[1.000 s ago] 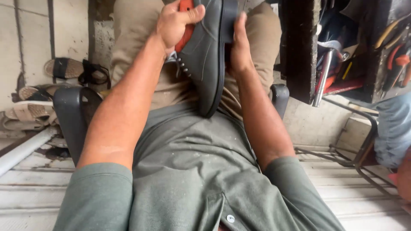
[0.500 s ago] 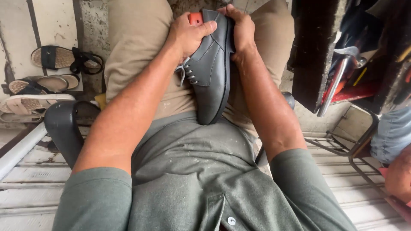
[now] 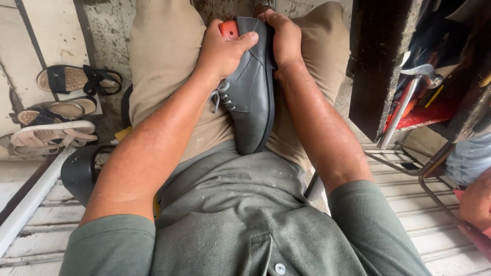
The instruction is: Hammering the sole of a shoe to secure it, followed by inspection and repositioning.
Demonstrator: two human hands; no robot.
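Both hands' grip clamps smooth grey leather shoe (image 3: 251, 97).

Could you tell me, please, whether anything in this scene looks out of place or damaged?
Nothing stands out. The grey lace-up shoe lies on the lap, gripped by the left hand and right hand; no damage shows on it. The sandals lie loosely on the floor.

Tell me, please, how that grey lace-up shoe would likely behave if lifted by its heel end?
The grey shoe probably stays stiff: its thick dark sole looks rigid. The smooth leather may be slightly slippery, so both the left hand and right hand clamp it. Its laces would dangle.
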